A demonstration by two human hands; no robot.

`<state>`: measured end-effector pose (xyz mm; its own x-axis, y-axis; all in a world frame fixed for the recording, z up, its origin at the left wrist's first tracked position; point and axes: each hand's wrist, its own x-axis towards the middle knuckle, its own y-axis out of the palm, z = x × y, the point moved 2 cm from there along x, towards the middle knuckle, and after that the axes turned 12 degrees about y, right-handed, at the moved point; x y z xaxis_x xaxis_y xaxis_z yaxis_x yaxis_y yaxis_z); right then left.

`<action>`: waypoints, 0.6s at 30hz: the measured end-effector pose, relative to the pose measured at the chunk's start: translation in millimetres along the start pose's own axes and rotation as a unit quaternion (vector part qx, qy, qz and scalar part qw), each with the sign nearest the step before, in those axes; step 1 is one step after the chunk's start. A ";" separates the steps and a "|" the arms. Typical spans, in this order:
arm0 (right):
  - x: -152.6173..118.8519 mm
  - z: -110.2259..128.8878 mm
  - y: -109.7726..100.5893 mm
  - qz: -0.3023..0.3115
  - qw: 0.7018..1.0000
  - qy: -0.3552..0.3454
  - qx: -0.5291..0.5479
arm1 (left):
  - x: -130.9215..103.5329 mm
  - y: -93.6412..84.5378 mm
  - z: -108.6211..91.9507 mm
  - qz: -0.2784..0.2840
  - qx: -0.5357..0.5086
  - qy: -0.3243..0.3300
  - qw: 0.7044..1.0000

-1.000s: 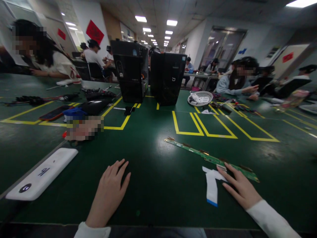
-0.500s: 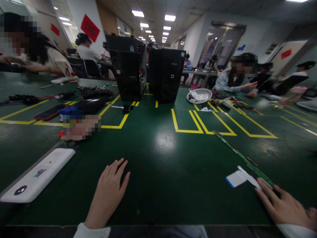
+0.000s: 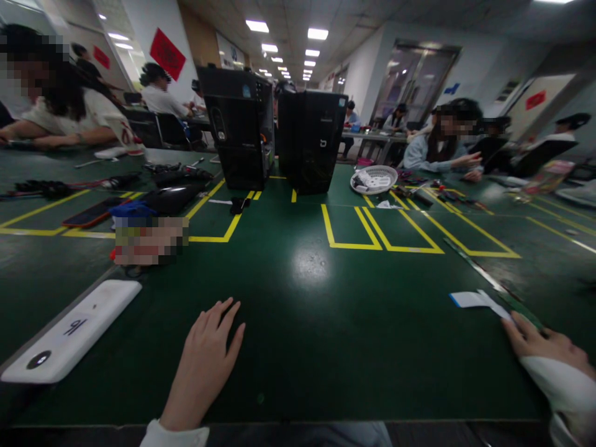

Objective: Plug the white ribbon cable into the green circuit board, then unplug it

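My left hand (image 3: 209,354) lies palm down on the green tabletop, fingers a little apart, holding nothing. At the right, my right hand (image 3: 547,341) is closed over the near end of a long, narrow green circuit board strip (image 3: 482,270); its fingertips are partly hidden. The strip slants away from me towards the yellow-taped area. A white flat ribbon cable (image 3: 475,299) with a blue end sticks out to the left of the strip, close to my right fingers.
A long white device (image 3: 74,332) lies at the left, beside a blurred-out item and a blue thing (image 3: 133,210). Two black computer towers (image 3: 239,130) stand at the back. A white basket (image 3: 374,179) and yellow tape outlines (image 3: 354,246) lie beyond. Other people sit around.
My right hand has moved right and slightly away from me, and the circuit board strip with its ribbon cable has shifted right with it. My left hand has stayed in place.
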<state>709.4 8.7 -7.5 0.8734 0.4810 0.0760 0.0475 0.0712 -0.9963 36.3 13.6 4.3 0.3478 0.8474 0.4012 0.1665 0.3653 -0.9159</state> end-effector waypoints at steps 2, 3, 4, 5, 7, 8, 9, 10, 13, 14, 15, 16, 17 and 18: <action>-4.1 16.2 -13.4 0.040 0.998 0.044 0.024 | 0.3 0.1 -0.1 0.000 -0.001 -0.001 1.000; -6.2 23.0 -18.4 0.046 0.997 0.058 0.032 | 0.5 0.0 -0.2 -0.001 0.000 -0.002 1.000; -8.0 28.5 -21.9 0.048 0.996 0.070 0.039 | 0.8 -0.3 -0.5 -0.001 0.001 -0.001 1.000; -9.2 32.6 -23.9 0.047 0.995 0.081 0.044 | 1.0 -0.7 -0.7 -0.002 0.003 -0.001 1.000; -9.5 37.1 -24.4 0.042 0.993 0.095 0.052 | 1.5 -1.7 -1.3 -0.003 0.005 -0.001 1.000; -8.8 37.8 -23.5 0.041 0.993 0.097 0.055 | 1.7 -2.3 -1.5 -0.004 0.005 -0.002 1.000; -7.7 37.7 -22.3 0.040 0.992 0.100 0.059 | 1.8 -2.7 -1.6 -0.004 0.005 -0.002 1.000; -6.3 37.0 -21.2 0.039 0.992 0.102 0.065 | 1.8 -3.1 -1.5 -0.004 0.004 -0.003 1.000; -2.1 33.8 -17.8 0.041 0.991 0.089 0.091 | 1.5 -3.2 -1.0 0.003 0.000 -0.006 1.000; -0.4 32.2 -16.1 0.042 0.991 0.082 0.097 | 1.3 -3.1 -0.8 0.006 -0.002 -0.008 1.000; 1.7 30.1 -13.9 0.041 0.992 0.076 0.097 | 1.1 -2.9 -0.6 0.008 -0.004 -0.009 1.000; 4.5 27.2 -11.0 0.034 0.993 0.071 0.093 | 1.0 -2.8 -0.5 0.008 -0.007 -0.010 1.000; 8.2 23.9 -7.6 0.015 0.995 0.061 0.082 | 0.9 -2.8 -0.5 0.006 -0.011 -0.012 1.000; 12.5 21.1 -4.2 -0.021 0.998 0.022 0.064 | 0.9 -2.9 -0.6 0.004 -0.014 -0.013 1.000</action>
<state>709.8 32.9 -1.5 0.8922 0.4375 0.1124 0.0244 0.2018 -0.9791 36.7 13.1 7.3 0.3251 0.8600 0.3934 0.1890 0.3485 -0.9181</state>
